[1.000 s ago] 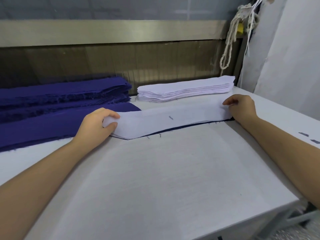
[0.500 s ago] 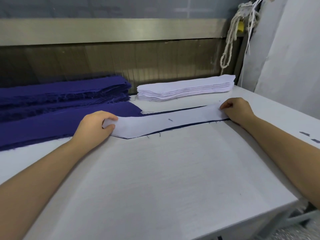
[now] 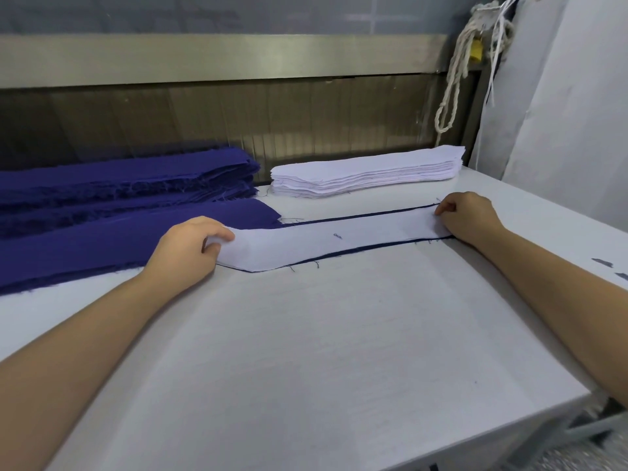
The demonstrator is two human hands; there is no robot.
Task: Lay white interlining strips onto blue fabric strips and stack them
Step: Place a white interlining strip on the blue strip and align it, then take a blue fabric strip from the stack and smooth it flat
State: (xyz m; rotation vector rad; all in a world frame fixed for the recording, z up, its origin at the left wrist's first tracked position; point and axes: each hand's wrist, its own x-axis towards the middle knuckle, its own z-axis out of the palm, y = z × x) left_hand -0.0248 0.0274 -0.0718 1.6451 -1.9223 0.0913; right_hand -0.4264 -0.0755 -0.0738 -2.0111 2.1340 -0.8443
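Note:
A white interlining strip [image 3: 326, 237] lies flat across the table on a blue fabric strip [image 3: 360, 217], whose dark edges show along the far and near sides. My left hand [image 3: 188, 248] pinches the strip's left end between thumb and curled fingers. My right hand [image 3: 467, 215] pinches the right end with curled fingers. A stack of white interlining strips [image 3: 367, 171] sits behind, at the table's back. Piles of blue fabric strips [image 3: 129, 185] lie at the back left, with one flatter blue layer [image 3: 102, 243] in front of them.
The white table [image 3: 323, 351] stretches toward me, its front right corner at the lower right. A metal-edged panel [image 3: 221, 59] runs along the back. White cords [image 3: 455, 73] hang at the back right beside a pale curtain [image 3: 560, 113].
The white strip has come down flat onto the blue strip and slid slightly toward me, so a blue edge now shows along its far side. Both hands kept hold of the ends.

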